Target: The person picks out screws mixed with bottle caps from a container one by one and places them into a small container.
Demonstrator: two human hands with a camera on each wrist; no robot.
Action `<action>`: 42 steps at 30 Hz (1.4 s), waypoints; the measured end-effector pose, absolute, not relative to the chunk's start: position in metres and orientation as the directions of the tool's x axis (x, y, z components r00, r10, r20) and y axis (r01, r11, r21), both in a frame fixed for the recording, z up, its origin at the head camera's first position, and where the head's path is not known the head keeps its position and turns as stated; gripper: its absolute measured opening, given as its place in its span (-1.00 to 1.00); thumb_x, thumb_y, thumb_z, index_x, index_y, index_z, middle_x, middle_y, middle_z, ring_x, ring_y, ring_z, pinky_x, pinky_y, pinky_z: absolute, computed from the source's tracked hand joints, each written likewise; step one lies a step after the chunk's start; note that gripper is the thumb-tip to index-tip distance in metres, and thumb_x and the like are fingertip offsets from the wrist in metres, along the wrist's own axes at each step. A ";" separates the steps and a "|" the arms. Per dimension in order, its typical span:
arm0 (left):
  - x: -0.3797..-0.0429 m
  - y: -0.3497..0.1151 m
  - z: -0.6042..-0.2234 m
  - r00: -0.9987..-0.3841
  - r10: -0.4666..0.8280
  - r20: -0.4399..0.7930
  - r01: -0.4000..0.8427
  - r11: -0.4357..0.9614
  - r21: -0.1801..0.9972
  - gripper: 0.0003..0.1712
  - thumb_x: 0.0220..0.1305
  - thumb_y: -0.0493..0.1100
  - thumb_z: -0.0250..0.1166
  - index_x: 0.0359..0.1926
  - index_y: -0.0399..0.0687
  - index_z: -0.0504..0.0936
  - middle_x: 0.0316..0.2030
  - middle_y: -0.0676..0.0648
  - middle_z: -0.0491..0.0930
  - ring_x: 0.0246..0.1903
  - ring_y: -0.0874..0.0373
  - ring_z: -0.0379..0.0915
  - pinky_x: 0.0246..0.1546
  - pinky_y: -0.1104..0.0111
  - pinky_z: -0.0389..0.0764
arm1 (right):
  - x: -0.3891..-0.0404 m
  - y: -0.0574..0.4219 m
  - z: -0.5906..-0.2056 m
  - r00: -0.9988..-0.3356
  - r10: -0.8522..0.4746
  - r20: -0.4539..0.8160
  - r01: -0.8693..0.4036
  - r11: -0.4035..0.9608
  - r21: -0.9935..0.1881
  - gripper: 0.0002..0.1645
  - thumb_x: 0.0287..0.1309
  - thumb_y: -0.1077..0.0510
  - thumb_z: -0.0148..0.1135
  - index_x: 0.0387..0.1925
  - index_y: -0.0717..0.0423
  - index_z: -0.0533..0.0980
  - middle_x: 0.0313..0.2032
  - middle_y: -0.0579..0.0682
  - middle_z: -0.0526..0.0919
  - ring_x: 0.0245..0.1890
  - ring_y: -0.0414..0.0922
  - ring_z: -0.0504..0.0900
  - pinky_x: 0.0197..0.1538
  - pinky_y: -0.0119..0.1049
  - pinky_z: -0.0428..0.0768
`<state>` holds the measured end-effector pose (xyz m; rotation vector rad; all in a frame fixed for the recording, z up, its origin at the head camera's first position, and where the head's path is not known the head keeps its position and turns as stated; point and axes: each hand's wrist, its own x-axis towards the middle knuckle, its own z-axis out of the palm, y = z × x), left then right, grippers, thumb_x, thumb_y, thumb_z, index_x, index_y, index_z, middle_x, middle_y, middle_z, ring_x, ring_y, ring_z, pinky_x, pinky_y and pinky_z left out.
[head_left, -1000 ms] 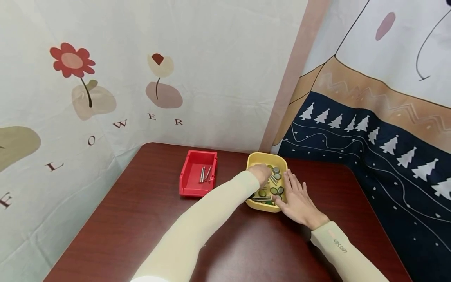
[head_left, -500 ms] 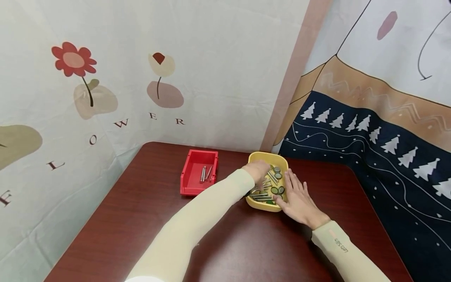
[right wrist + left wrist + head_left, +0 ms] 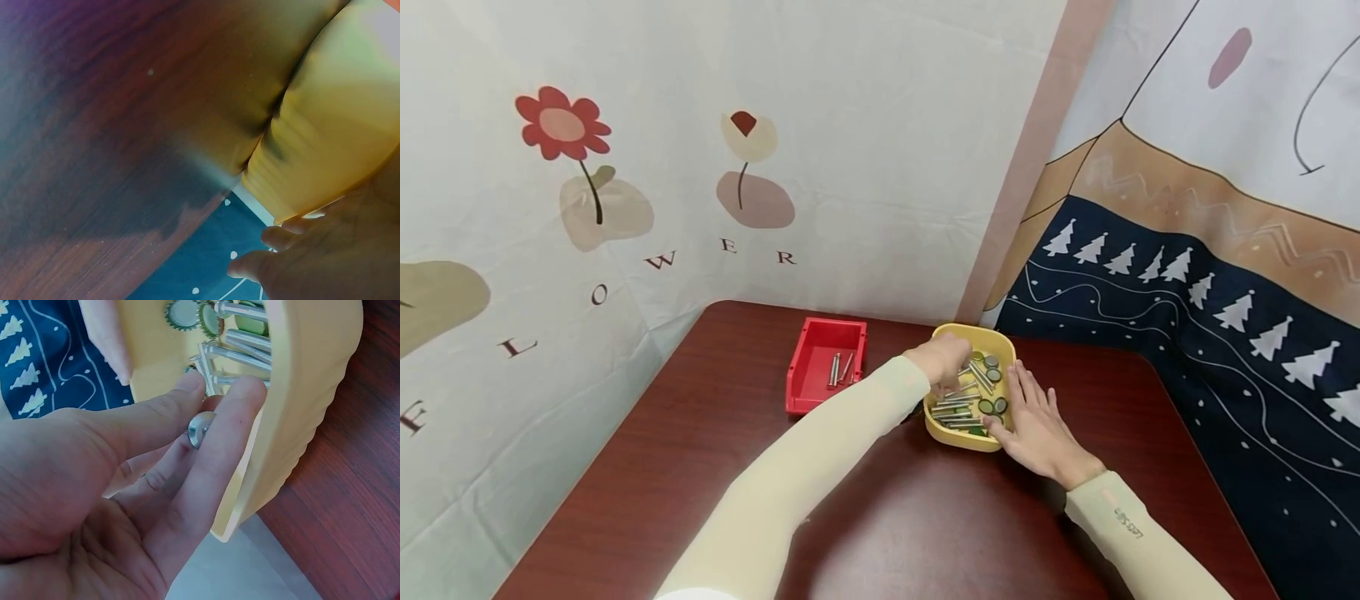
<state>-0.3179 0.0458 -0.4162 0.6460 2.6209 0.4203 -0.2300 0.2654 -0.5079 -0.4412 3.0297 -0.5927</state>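
Observation:
My left hand [image 3: 942, 362] reaches over the left side of a yellow box [image 3: 962, 443]. In the left wrist view, its thumb and fingers pinch a silver bolt [image 3: 199, 430], whose round head shows between them. Loose bolts [image 3: 957, 417] and bottle caps [image 3: 992, 375] lie mixed inside the box. My right hand [image 3: 1041, 429] rests against the box's right rim, fingers straight and thumb at the near corner. The right wrist view shows its fingertips [image 3: 247, 267] along the yellow outer wall.
A red bin [image 3: 803, 379] with several bolts [image 3: 834, 369] in it stands to the left of the yellow box. Both are near the back edge of the dark red wooden table [image 3: 700, 433]. A printed cloth [image 3: 865, 167] hangs behind the table.
My left hand has drawn back leftward inside the yellow box, from its middle to its left side, uncovering more bolts. The right hand stays on the rim.

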 end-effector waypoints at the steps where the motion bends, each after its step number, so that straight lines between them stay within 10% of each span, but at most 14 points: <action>1: -0.317 0.045 -0.415 -0.813 0.493 -0.311 0.365 0.847 0.388 -0.59 0.47 -0.34 0.62 0.27 -0.18 0.78 0.25 -0.22 0.75 -0.38 0.01 0.92 -0.50 0.36 0.84 | -0.230 0.265 -0.508 -0.960 -0.279 0.028 -0.269 0.887 -0.375 0.25 0.69 -0.28 0.26 0.91 0.28 -0.15 0.93 0.30 -0.24 0.90 0.45 -0.14 0.77 0.72 -0.13; 5: -0.315 0.040 -0.411 -0.816 0.495 -0.299 0.348 0.833 0.429 -0.28 0.50 -0.34 0.59 0.60 -0.07 0.63 0.61 -0.30 0.54 -0.39 0.00 0.92 -0.40 0.31 0.89 | -0.229 0.265 -0.507 -0.962 -0.273 0.025 -0.262 0.887 -0.379 0.26 0.69 -0.27 0.27 0.91 0.28 -0.16 0.92 0.30 -0.24 0.90 0.46 -0.14 0.77 0.71 -0.14; 23: -0.304 0.005 -0.395 -0.847 0.523 -0.099 0.433 0.784 0.444 -0.55 0.57 -0.23 0.56 0.38 -0.10 0.72 -0.07 -0.18 0.82 -0.30 0.05 0.93 -0.32 0.45 0.77 | -0.228 0.263 -0.505 -0.962 -0.270 0.033 -0.262 0.888 -0.378 0.26 0.68 -0.28 0.26 0.90 0.30 -0.14 0.92 0.32 -0.21 0.89 0.48 -0.13 0.77 0.72 -0.14; 42: -0.308 -0.054 -0.394 -0.906 0.420 -0.045 0.334 0.777 0.534 -0.61 0.52 -0.26 0.59 0.27 -0.23 0.75 -0.14 -0.13 0.83 -0.38 0.17 0.84 -0.14 0.33 0.84 | -0.226 0.263 -0.507 -0.962 -0.268 0.040 -0.265 0.894 -0.361 0.26 0.67 -0.32 0.24 0.90 0.29 -0.13 0.92 0.32 -0.19 0.89 0.47 -0.10 0.78 0.70 -0.10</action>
